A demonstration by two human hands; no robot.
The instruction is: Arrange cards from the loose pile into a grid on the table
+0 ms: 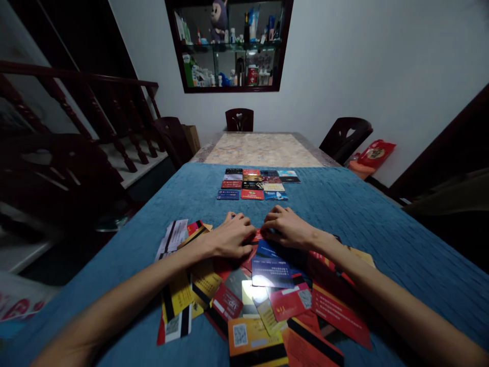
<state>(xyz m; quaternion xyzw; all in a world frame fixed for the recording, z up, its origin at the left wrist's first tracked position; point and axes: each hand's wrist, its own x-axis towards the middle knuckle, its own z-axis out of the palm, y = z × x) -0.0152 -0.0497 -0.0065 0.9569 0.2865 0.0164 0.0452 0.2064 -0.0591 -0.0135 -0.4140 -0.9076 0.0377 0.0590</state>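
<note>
A loose heap of plastic cards (263, 295), red, yellow, blue and black, lies on the blue cloth (382, 224) close to me. My left hand (231, 237) and my right hand (286, 228) rest palm down on the far edge of the heap, fingers curled, both touching a red card (256, 237) between them. Whether either hand grips it I cannot tell. Farther out, several cards (254, 184) lie face up in neat rows.
The table runs on beyond the cloth with a patterned top (263, 149). Dark chairs (239, 120) stand at the far end and on both sides. A wooden stair rail (76, 102) is at the left. A wall cabinet (229, 46) holds bottles.
</note>
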